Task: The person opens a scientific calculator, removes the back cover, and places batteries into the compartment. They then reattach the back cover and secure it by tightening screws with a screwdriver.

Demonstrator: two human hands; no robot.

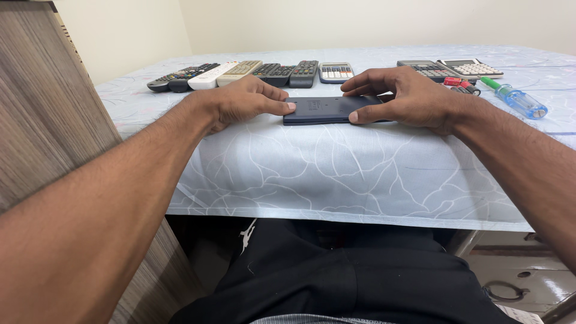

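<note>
In the head view we see both of our hands on a dark blue calculator [327, 110] that lies face down, its back up, at the near edge of a table [360, 174] covered with a pale blue patterned cloth. Our left hand [243, 102] rests at the calculator's left end, fingers curled close together, with the thumb tip pressed against the near left edge. Our right hand [408, 96] lies over the right end, fingers spread fairly wide across the far edge and the thumb set against the near edge, so the case is pinched between thumb and fingers.

Far from us, left of centre, a row of remote controls [234, 74] lies side by side, and just right of it a small calculator with light keys [336, 72]. Further right lie two larger calculators [450, 68], then some small red-and-black batteries [461, 84] near our right hand. A screwdriver with a clear blue handle [519, 99] lies at the far right.
</note>
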